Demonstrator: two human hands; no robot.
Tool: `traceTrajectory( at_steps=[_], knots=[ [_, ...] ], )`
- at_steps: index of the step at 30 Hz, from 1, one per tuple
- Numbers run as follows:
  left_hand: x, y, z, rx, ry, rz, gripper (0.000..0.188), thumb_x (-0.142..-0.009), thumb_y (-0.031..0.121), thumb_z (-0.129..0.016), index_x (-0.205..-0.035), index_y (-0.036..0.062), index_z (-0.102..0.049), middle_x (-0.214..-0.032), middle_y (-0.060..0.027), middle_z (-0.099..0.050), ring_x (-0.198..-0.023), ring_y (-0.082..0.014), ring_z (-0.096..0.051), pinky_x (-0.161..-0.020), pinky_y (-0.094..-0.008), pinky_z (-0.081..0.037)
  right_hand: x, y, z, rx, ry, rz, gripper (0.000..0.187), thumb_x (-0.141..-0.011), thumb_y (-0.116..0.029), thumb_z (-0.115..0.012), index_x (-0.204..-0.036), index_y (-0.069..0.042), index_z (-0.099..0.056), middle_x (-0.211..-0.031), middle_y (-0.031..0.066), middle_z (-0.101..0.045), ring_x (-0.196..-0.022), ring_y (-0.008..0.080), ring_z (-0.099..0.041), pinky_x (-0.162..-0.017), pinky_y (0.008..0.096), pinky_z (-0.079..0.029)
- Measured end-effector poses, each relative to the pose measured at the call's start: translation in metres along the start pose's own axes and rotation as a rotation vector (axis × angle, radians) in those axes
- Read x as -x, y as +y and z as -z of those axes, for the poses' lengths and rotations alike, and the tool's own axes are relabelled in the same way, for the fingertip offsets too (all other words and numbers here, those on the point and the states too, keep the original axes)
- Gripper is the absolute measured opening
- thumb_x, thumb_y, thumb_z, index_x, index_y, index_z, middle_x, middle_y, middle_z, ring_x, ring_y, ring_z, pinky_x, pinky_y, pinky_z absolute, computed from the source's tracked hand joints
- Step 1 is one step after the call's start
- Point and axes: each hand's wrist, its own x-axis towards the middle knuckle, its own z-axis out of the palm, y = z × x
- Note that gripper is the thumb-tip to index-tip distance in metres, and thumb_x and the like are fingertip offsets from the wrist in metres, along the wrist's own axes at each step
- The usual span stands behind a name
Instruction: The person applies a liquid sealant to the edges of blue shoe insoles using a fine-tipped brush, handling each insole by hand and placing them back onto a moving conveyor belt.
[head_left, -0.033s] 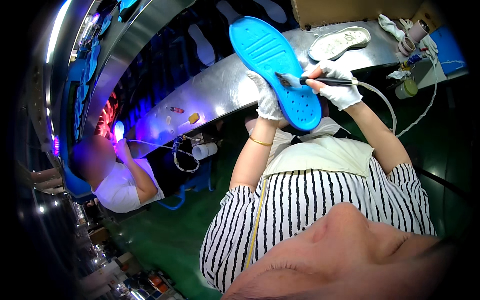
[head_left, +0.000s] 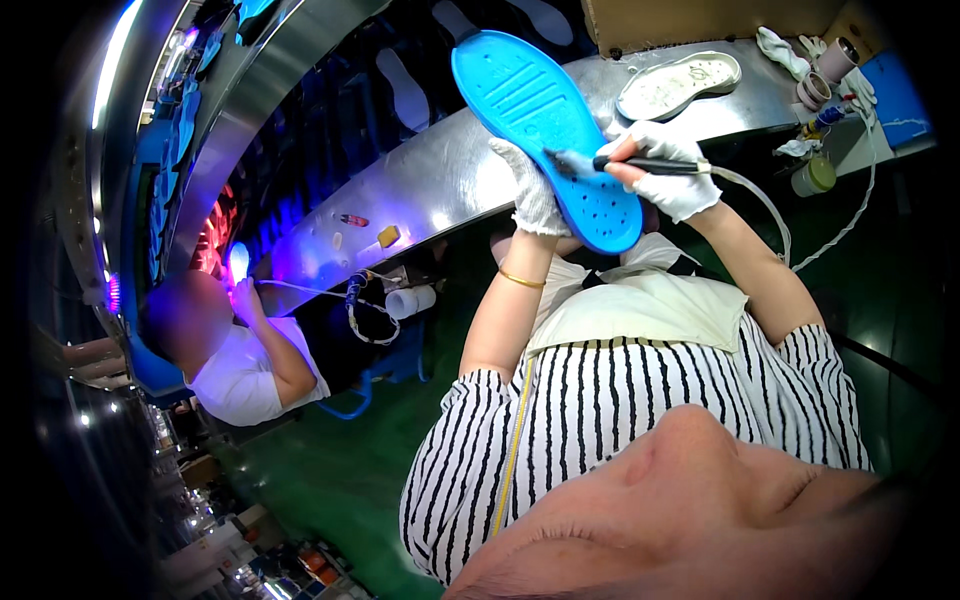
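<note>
Left hand (head_left: 527, 190) grips the blue sole (head_left: 515, 92), out over the bench (head_left: 440, 190) edge; right hand (head_left: 672, 170) pinches the brush (head_left: 660, 165) at its face. A snagged tube (head_left: 773, 209) could jerk those bristles (head_left: 572, 162) astray.

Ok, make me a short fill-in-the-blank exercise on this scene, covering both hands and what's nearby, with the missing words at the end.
1. The left hand holds a large sole coloured ____.
2. The right hand holds a bristle-tipped ____ by its black handle.
3. A white sole lies on the metal bench, to the ____ of the held one.
4. A gold bracelet circles the person's ____ forearm.

Missing words: blue; brush; right; left.
</note>
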Motion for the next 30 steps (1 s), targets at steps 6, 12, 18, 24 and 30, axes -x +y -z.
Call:
traceTrajectory(
  at_steps=[6,12,18,24,30],
  knots=[
    [-0.036,-0.006,0.057,0.376,-0.222,-0.147,0.07,-0.085,0.058,-0.043,-0.134,0.0082,-0.034,-0.124,-0.0131,-0.048,-0.112,-0.0299,-0.048,-0.099,-0.0465,-0.037,-0.006,-0.025,-0.006,-0.049,-0.146,-0.073,0.015,-0.072,-0.002,-0.071,-0.085,-0.002,-0.064,-0.083,0.0086,-0.066,-0.077,0.0136,-0.061,-0.072,0.0264,-0.049],
    [-0.047,0.031,0.005,0.523,-0.708,-0.279,0.093,-0.073,0.069,-0.048,-0.137,0.0037,-0.029,-0.137,-0.0158,-0.037,-0.121,-0.0378,-0.041,-0.101,-0.0496,-0.036,-0.008,-0.026,-0.011,-0.127,-0.155,-0.146,0.01,-0.074,-0.004,-0.069,-0.083,-0.002,-0.064,-0.082,0.0066,-0.066,-0.066,0.0084,-0.059,-0.062,0.021,-0.048],
    [-0.038,0.048,-0.007,0.319,-0.625,-0.34,0.102,-0.064,0.073,-0.053,-0.134,0.0016,-0.033,-0.132,-0.0184,-0.041,-0.119,-0.0339,-0.044,-0.108,-0.0483,-0.025,0.001,-0.008,0.002,-0.125,0.04,-0.275,0.008,-0.077,-0.004,-0.066,-0.084,-0.005,-0.062,-0.077,0.0048,-0.063,-0.062,0.0074,-0.056,-0.057,0.02,-0.047],
    [-0.042,0.054,-0.009,0.184,-0.723,-0.411,0.116,-0.057,0.087,-0.034,-0.135,0.0015,-0.031,-0.129,-0.0248,-0.042,-0.114,-0.0402,-0.048,-0.102,-0.0518,-0.033,-0.001,-0.013,0.004,-0.458,-0.139,-0.411,0.013,-0.077,-0.005,-0.067,-0.086,-0.002,-0.058,-0.085,0.0067,-0.062,-0.068,0.0095,-0.058,-0.061,0.021,-0.048],
    [-0.053,0.065,-0.004,-0.114,-0.749,-0.292,0.118,-0.054,0.088,-0.036,-0.132,-0.0003,-0.032,-0.126,-0.0228,-0.045,-0.109,-0.0334,-0.053,-0.089,-0.0453,-0.047,-0.009,-0.007,0.016,-0.028,-0.19,-0.153,0.012,-0.078,-0.004,-0.065,-0.088,-0.003,-0.058,-0.085,0.0077,-0.062,-0.071,0.0124,-0.06,-0.063,0.0229,-0.05]
  ],
)
